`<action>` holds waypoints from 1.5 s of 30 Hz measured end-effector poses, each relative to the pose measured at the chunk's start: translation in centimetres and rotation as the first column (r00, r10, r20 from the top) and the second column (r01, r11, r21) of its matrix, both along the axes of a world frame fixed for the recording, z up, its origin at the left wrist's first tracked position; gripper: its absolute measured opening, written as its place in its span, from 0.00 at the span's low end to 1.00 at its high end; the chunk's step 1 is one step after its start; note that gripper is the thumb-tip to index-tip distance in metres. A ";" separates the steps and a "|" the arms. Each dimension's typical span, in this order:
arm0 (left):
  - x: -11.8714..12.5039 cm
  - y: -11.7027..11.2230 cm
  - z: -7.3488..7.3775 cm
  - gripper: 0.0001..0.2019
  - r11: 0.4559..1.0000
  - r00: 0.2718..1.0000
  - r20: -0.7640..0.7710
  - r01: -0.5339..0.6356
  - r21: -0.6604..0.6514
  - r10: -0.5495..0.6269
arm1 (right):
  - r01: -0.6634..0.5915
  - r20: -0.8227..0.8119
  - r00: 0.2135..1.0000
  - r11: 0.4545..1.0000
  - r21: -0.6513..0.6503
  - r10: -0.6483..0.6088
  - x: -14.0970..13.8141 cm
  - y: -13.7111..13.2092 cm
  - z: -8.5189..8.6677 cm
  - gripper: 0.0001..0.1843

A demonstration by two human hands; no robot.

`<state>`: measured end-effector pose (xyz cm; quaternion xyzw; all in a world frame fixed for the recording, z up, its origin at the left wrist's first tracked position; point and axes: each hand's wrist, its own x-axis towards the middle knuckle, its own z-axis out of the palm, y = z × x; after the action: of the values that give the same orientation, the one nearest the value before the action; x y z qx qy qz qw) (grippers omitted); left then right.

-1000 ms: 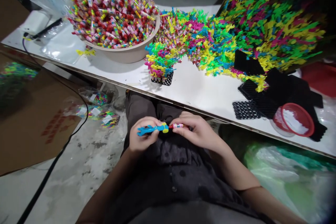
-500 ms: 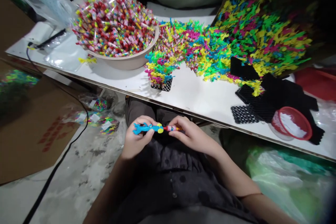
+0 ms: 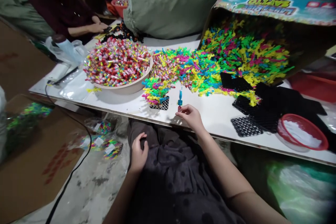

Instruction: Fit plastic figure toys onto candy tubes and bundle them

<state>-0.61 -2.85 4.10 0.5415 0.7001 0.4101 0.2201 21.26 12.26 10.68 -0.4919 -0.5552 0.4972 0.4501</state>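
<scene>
Ok, small stuff first: blue toy (image 3: 180, 97) is tiny in frame, detail unreadable, and its bottom end is hidden behind the fingertips of the right hand (image 3: 192, 117). Right forearm runs off the bottom edge. Right hand is out over the near edge of the table (image 3: 212, 110), palm down, thumb and fingers pinching the toy's lower end. Toy stands upright, just right of the black grid tray (image 3: 160, 104) stuck with coloured toys; can't tell if its tip touches the table. Left hand (image 3: 139, 152) lies on the lap, fingers loosely curled, holding nothing. Behind: basin (image 3: 123, 89) of candy tubes, loose toy pile (image 3: 194, 71), tipped box (image 3: 275, 7). Co-worker's hand (image 3: 98, 27) top left, body mostly cropped.
</scene>
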 end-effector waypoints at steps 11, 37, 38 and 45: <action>-0.4 0.1 -3.0 0.12 0.998 0.976 -0.213 -0.044 0.045 0.052 | 0.054 -0.205 0.976 0.992 -0.110 -0.076 -2.9 4.1 -1.8 0.13; -0.5 0.5 -2.4 0.12 1.000 0.973 -0.230 -0.021 -0.012 0.018 | 0.155 -0.432 0.888 0.987 -0.039 -0.156 -5.1 4.6 -1.6 0.14; -0.5 0.5 -2.4 0.12 1.000 0.973 -0.231 -0.020 -0.011 0.017 | 0.152 -0.428 0.890 0.988 -0.040 -0.154 -5.2 4.6 -1.6 0.14; -0.5 0.5 -2.3 0.12 1.000 0.970 -0.244 -0.021 -0.003 0.019 | 0.213 -0.405 0.893 0.977 -0.009 -0.198 -5.6 4.8 -1.7 0.16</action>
<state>-1.12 -2.36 1.82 0.5801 0.7284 0.3408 0.1298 15.67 17.06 8.99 -0.4265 -0.4039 0.5277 0.6135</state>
